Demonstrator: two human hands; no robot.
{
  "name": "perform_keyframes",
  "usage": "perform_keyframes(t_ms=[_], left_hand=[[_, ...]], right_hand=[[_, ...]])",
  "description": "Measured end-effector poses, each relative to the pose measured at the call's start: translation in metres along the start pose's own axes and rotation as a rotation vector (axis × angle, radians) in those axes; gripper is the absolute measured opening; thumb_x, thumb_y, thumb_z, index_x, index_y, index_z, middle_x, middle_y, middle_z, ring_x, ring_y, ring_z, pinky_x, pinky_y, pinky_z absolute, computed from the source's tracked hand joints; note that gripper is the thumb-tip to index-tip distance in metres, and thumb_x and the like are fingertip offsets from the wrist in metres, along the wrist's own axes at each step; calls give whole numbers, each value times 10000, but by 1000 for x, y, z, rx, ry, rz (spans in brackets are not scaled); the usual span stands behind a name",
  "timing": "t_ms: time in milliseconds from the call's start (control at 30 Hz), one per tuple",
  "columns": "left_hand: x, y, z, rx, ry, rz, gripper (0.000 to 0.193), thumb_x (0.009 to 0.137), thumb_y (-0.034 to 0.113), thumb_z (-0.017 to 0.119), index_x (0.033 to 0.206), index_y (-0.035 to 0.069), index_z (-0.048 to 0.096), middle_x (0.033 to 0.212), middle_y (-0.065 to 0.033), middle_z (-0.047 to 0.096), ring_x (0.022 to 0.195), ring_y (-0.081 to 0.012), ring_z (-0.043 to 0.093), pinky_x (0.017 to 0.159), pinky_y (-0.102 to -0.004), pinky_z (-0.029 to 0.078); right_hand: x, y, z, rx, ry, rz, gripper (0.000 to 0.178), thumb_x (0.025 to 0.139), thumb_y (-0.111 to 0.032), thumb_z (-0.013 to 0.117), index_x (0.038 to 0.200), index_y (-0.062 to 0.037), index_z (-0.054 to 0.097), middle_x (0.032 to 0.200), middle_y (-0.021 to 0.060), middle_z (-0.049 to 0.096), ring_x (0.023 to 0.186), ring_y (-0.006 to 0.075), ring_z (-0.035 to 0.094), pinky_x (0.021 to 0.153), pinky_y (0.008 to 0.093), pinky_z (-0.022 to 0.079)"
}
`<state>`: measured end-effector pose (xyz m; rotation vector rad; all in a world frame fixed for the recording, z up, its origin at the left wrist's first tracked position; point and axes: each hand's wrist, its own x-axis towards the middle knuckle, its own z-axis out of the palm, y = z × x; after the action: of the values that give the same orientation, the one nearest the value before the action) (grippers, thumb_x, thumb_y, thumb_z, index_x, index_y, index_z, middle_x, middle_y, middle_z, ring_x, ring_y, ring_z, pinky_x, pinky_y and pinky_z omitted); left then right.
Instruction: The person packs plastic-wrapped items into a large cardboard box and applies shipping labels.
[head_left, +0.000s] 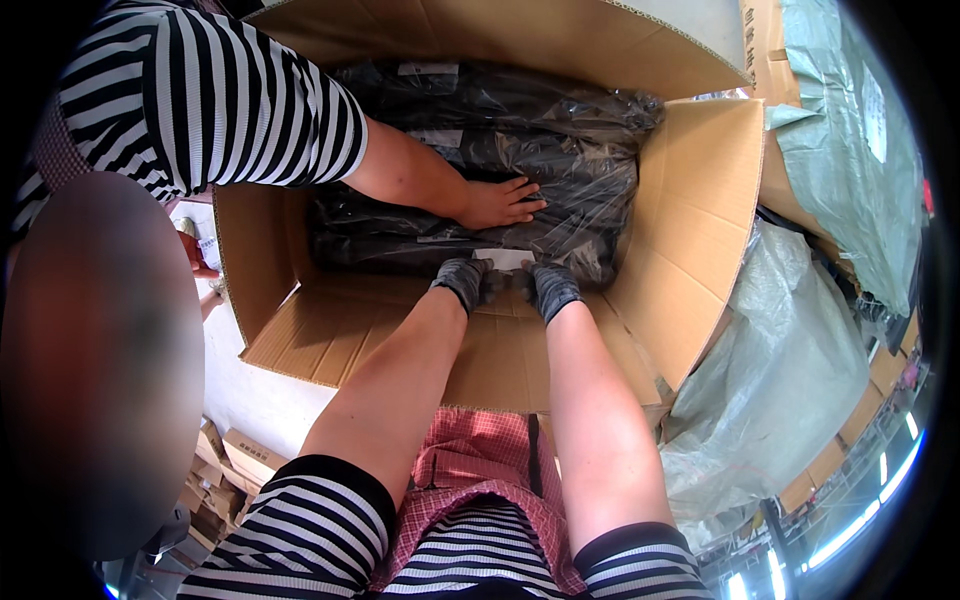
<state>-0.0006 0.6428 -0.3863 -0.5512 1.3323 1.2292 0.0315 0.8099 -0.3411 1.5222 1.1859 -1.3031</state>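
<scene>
A large open cardboard box [690, 230] holds several dark packages in clear plastic, lying side by side. Both my arms reach over its near flap. My left hand [465, 280], in a grey glove, is closed at the near edge of the closest plastic-wrapped dark package [590, 255]. My right hand [552, 287], gloved the same way, grips that edge a short way to the right. Between my hands shows a white label [503, 260]; some of my fingers are hidden. From the left, a co-worker's bare hand [500, 202] rests flat and spread on the packages.
The co-worker in a striped shirt [230, 110] leans over the box's left side. Pale green plastic sheeting [780, 370] covers things at the right. Small cardboard boxes [250, 455] stand at lower left on the floor. The box's flaps stick outward around its opening.
</scene>
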Motion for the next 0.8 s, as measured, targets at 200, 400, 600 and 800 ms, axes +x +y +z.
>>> perform_keyframes(t_ms=[200,400,600,800], left_hand=[[-14,-18,11,-211,208,-205,409,911,316,472,1227,61,524,1192,-160,500,1026,-293,484,882,-430,394],[-24,-8,15,-200,248,-253,387,926,346,479,1183,75,581,1114,-141,599,941,-252,572,828,-392,455],[-16,-11,16,-305,227,-333,388,930,378,499,1168,93,611,1042,-134,667,865,-222,629,783,-382,497],[-8,-32,4,-493,175,-312,315,896,243,541,1160,72,556,1016,-152,652,892,-293,631,748,-463,501]], right_hand=[[-10,-2,-3,6,-21,26,241,823,-278,690,845,-93,537,677,61,556,426,184,481,400,343,433],[-22,-1,-2,43,-13,1,214,829,-255,683,839,-90,547,690,51,566,424,175,478,405,327,438],[-13,9,-8,37,-63,-41,179,838,-249,676,865,-90,598,734,45,610,473,167,508,420,326,440],[-26,7,-8,619,-196,91,385,812,-451,676,952,-99,610,831,52,624,680,212,574,554,386,474]])
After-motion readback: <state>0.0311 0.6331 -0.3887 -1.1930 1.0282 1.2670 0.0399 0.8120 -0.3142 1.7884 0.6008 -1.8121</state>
